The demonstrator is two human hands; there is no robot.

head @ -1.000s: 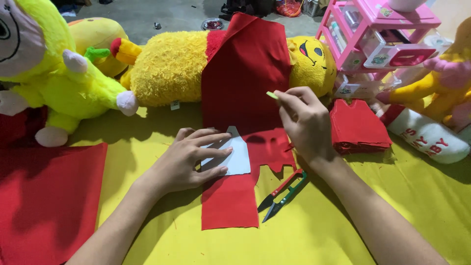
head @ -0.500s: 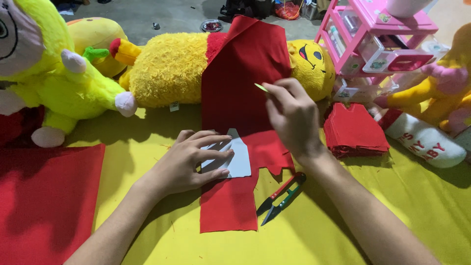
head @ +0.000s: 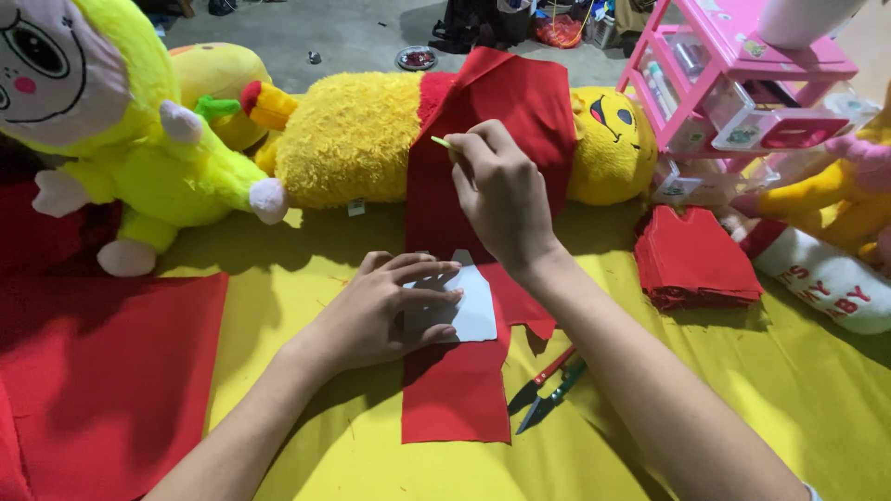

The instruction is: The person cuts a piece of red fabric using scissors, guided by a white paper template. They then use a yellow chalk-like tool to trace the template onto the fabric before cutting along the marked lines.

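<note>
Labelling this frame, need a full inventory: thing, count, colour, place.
Felt strip: 1, red, centre, running up over the bear.
Card template: 1, white, on the strip.
Snips: 1, red-green, right of strip.
Plush bear: 1, yellow, lying behind.
Plush doll: 1, lime, far left.
Felt stack: 1, red, right.
Felt sheet: 1, red, left.
Drawer rack: 1, pink, top right.
Cloth: 1, yellow, underneath.
Left hand: flat on template.
Right hand: raised, pinching a thin pale-green stick.
</note>
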